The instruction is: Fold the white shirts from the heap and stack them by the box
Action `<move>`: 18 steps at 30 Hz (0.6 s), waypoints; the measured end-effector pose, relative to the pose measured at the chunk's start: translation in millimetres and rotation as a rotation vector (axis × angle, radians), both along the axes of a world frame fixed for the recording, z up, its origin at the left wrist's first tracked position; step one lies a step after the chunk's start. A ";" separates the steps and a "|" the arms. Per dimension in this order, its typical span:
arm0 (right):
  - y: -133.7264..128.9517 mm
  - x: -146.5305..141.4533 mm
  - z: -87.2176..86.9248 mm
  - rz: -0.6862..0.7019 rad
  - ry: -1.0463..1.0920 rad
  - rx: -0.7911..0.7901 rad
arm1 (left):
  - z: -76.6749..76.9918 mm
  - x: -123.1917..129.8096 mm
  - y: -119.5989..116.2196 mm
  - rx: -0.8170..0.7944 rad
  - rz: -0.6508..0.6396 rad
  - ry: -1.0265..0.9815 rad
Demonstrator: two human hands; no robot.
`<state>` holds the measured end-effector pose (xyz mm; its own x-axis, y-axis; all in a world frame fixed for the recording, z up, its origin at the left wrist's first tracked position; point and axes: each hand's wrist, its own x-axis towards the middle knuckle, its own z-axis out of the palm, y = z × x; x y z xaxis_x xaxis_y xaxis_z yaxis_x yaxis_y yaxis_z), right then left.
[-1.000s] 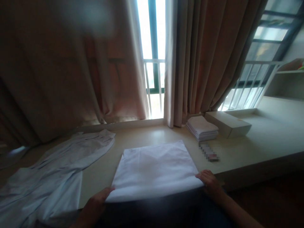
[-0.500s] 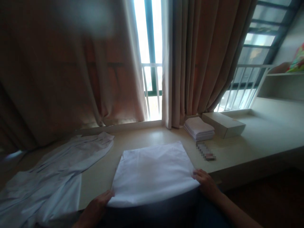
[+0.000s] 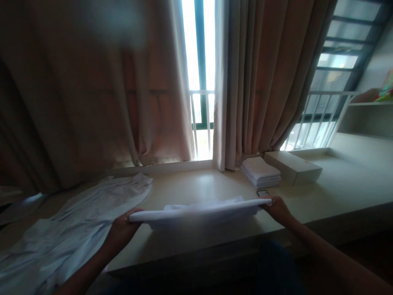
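A white folded cloth (image 3: 199,213) is stretched between my two hands, its near edge lifted off the ledge and the far part lower behind it. My left hand (image 3: 127,224) is closed on the left end of that edge. At the right end, my right hand (image 3: 275,209) pinches the cloth with fingers wrapped over it. What garment it is cannot be made out. To the left, a spread-out white shirt-like garment (image 3: 82,217) lies wrinkled, close to my left forearm.
A stack of folded white cloths (image 3: 261,172) sits beside a pale box (image 3: 293,168) at the back right. A phone (image 3: 263,193) lies in front of the stack, partly hidden by my right hand. Curtains (image 3: 159,102) hang behind the pale ledge (image 3: 175,186).
Both hands have raised the near edge of the cloth up and away from me. It lay nearly flat over the ledge's front before. The view has shifted slightly.
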<state>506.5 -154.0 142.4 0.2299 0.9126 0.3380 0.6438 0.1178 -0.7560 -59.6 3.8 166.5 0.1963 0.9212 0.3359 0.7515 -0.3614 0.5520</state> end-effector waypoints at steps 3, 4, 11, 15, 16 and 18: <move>19.2 2.0 44.0 -0.021 0.155 0.042 | 42.1 12.1 14.2 0.049 0.093 -0.073; 24.9 2.6 56.3 -0.009 0.186 0.059 | 54.2 15.7 18.6 0.071 0.108 -0.087; 60.1 16.0 107.0 0.005 0.260 0.083 | 115.1 33.2 41.6 0.123 0.118 -0.219; 107.5 27.8 99.0 0.030 0.371 -0.081 | 102.9 40.2 88.6 -0.137 -0.069 -0.495; 124.5 29.3 91.9 0.040 0.407 -0.145 | 91.5 43.3 107.1 -0.187 -0.075 -0.498; 161.2 29.9 71.9 0.045 0.460 -0.253 | 60.9 52.5 147.2 -0.232 -0.015 -0.422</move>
